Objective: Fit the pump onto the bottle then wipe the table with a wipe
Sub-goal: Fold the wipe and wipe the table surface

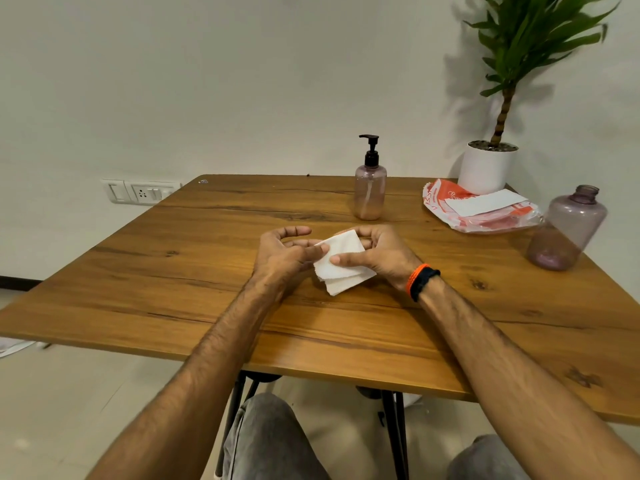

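Holding a folded white wipe [341,263] between our left hand [285,256] and right hand [379,254], both pinching it just above the table [173,271]; pumped bottle [370,188] stood upright behind the wipe, near the table's far edge

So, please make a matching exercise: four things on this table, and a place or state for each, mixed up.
Things:
1. wipe
2. pump bottle
3. open bottle
4. plant pot

Places or states:
A. far right corner, by the wall
B. held in both hands
C. right edge, no cap
D. far middle, black pump fitted

Pairs: 1-B, 2-D, 3-C, 4-A
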Available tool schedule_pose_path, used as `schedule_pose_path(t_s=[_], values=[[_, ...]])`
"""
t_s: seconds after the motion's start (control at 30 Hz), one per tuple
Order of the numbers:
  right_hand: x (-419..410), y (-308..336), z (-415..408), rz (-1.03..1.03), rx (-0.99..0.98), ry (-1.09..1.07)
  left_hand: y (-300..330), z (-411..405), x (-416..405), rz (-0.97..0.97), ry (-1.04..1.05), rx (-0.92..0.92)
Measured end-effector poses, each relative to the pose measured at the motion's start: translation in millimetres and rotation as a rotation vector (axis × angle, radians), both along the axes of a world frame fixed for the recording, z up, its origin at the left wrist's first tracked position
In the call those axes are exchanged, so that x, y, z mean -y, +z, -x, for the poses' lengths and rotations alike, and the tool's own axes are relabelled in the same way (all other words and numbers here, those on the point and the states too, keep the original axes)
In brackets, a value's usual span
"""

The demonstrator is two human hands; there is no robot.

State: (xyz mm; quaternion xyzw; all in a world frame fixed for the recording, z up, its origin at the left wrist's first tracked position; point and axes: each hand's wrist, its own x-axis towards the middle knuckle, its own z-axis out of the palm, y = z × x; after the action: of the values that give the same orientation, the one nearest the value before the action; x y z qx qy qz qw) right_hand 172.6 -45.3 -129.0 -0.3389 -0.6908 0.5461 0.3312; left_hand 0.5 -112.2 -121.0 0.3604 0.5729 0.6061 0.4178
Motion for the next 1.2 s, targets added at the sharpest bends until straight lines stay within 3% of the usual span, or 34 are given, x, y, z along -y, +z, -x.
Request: schedule_pose_path(t_s=[0.23,0.33,0.43,0.53,0.63,0.73,0.9,1.2], values=[[0,2,2,0.042,-0.026,-0.080,-2,9,3,-0.076,-0.012,-0.077],[-4,8,2,-0.118,0.082,-0.251,-6,26,9,-0.047,0.033,-0.486],[-9,14,6,-0.554,0.352,-0.353,-14,48,16,0.012,0.004,-0.954],[-17,15,18,-0.788,0.572,-0.330,-24,59,19,0.072,-0.018,-1.174],[-31,9,29,-0.738,0.818,-0.261,-30,62,17,0.074,-0.023,-1.222],[-35,4,31,-0.612,0.926,-0.102,-32,63,16,0.062,-0.026,-1.230],[-25,0,45,-0.682,0.914,0.071,-32,65,15,0.080,-0.020,-1.251],[24,-3,39,-0.693,0.723,0.373,-28,60,20,0.134,-0.009,-1.262]])
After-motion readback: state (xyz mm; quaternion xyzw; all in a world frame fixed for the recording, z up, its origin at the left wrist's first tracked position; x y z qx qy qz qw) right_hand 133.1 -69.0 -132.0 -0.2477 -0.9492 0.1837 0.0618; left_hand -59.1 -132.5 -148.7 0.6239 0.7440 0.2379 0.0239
